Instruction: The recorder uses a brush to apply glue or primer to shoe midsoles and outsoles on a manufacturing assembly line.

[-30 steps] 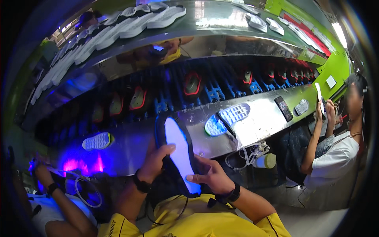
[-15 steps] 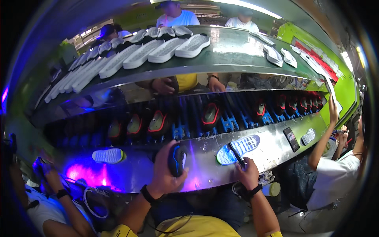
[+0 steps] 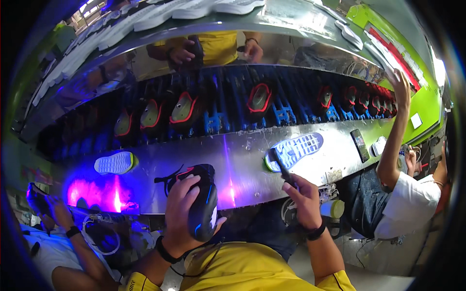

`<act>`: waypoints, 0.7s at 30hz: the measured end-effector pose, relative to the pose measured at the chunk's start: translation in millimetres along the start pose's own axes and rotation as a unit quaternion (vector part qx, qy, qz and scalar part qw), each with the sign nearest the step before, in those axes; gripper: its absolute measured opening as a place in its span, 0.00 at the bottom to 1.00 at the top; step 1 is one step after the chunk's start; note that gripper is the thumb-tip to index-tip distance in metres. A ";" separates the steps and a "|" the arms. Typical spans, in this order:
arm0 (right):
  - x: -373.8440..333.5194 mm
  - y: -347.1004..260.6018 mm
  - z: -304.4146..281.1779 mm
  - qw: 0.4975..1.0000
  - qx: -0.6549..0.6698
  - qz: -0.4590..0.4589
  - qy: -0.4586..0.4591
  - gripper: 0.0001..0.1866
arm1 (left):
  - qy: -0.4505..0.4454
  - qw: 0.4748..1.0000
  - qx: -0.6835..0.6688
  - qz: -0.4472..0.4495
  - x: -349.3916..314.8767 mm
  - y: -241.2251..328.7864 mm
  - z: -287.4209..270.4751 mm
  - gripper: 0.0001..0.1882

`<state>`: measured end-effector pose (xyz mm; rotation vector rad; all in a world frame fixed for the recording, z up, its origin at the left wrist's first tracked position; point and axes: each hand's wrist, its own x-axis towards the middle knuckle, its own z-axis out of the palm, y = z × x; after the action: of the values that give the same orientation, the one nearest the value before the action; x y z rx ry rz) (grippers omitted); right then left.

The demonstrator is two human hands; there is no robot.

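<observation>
My left hand (image 3: 178, 211) is closed round a black shoe upper (image 3: 203, 208) with blue lines, a red-trimmed collar and dark laces. The upper is held near my body, over the bench's front edge. My right hand (image 3: 306, 199) grips a slim dark brush (image 3: 286, 175). Its far end lies over the near left end of a white and blue shoe sole (image 3: 301, 148), tread-like grid facing up; whether it touches is hard to tell. Another pale sole (image 3: 114, 163) with a yellow-green end rests on the bench to the left.
Beyond the metal bench (image 3: 252, 145), a recessed conveyor carries several red-trimmed shoe uppers (image 3: 259, 98). White soles (image 3: 170, 17) line the shelf above. A phone-like black device (image 3: 359, 145) lies at right. Co-workers' arms reach in from the left (image 3: 82, 247) and right (image 3: 395, 140).
The view has tilted downward. My left hand has brought the shoe upper closer and turned it, showing its collar and laces. The brush has shifted toward the sole's near left end.
</observation>
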<state>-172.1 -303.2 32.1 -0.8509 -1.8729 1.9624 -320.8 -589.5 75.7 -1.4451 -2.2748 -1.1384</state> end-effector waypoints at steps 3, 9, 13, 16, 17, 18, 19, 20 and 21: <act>-12.4 13.9 23.5 0.999 -0.047 -0.013 0.004 0.14 | 0.023 0.999 0.035 -0.012 -20.8 7.4 5.1 0.52; -3.8 13.0 64.9 0.979 0.070 0.154 -0.110 0.13 | -0.009 0.991 0.121 -0.063 -56.8 15.4 5.7 0.48; 10.6 33.9 85.3 0.986 0.035 0.105 -0.124 0.12 | -0.005 0.990 0.134 -0.039 -79.0 6.1 6.7 0.52; 16.6 40.3 98.1 0.989 -0.024 0.094 -0.114 0.13 | 0.006 0.991 0.125 -0.038 -87.2 4.8 7.9 0.51; 18.0 42.8 100.6 0.988 -0.053 0.077 -0.123 0.14 | 0.012 0.992 0.121 -0.037 -89.2 4.2 8.1 0.51; 18.1 45.0 103.6 0.989 -0.068 0.058 -0.120 0.15 | 0.015 0.992 0.120 -0.036 -90.6 3.7 8.1 0.51; 17.7 46.9 106.8 0.989 -0.082 0.039 -0.116 0.16 | 0.017 0.992 0.119 -0.035 -91.7 3.1 8.3 0.51; 16.7 48.1 109.0 0.989 -0.096 0.020 -0.112 0.17 | 0.019 0.992 0.118 -0.035 -92.8 2.8 8.1 0.51; 15.1 48.9 109.9 0.988 -0.104 0.012 -0.109 0.17 | 0.023 0.993 0.115 -0.034 -93.6 2.0 8.2 0.51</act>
<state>-240.7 -387.6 -21.4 -0.7410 -2.2348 1.9679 -271.1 -646.5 20.0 -1.2509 -2.3494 -0.8819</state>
